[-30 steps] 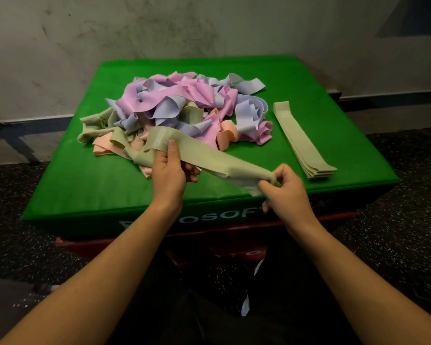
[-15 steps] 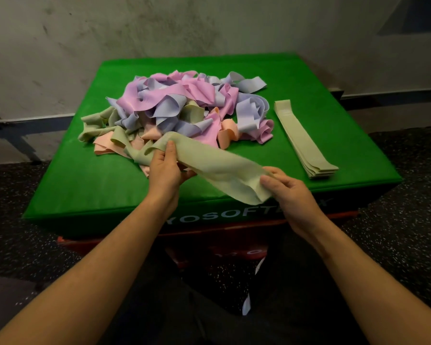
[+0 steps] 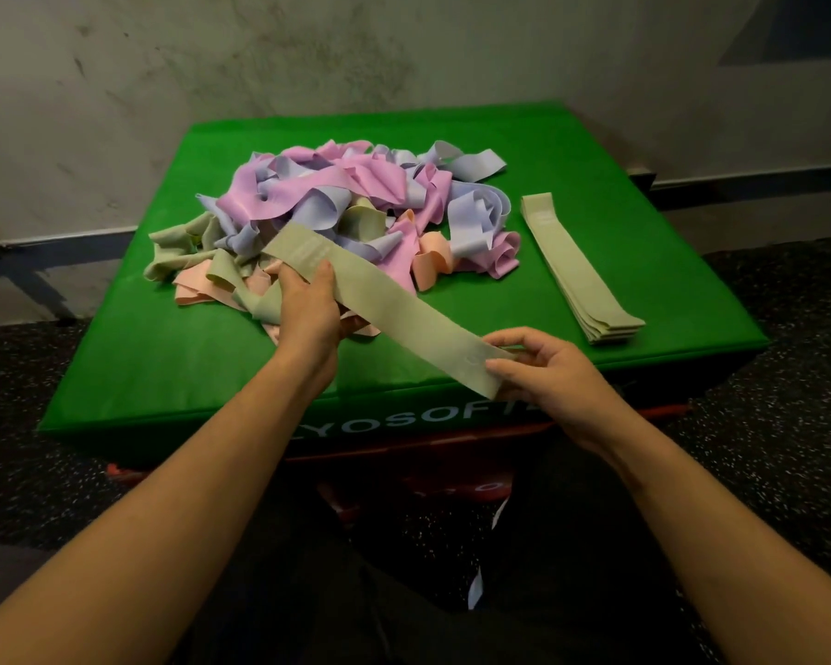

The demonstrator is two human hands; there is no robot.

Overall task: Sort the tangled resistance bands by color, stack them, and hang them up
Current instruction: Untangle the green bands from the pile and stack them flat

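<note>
The white lettering (image 3: 394, 419) on the green box's (image 3: 164, 376) front is partly hidden, perhaps reading "YOSOFT".

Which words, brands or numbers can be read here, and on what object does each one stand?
"YOSOFT": white letters on the front side of the green mat; both ends are cut off by the arms.
Faint print on the held green band: too blurred to read.

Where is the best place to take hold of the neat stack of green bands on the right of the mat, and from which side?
Probably at the near short end of the stack of green bands, coming from the front edge of the green mat. That end is closest to the person, and its layers show fanned slightly, so fingers could slide under and pinch all together. The long sides are floppy and would likely sag.
</note>
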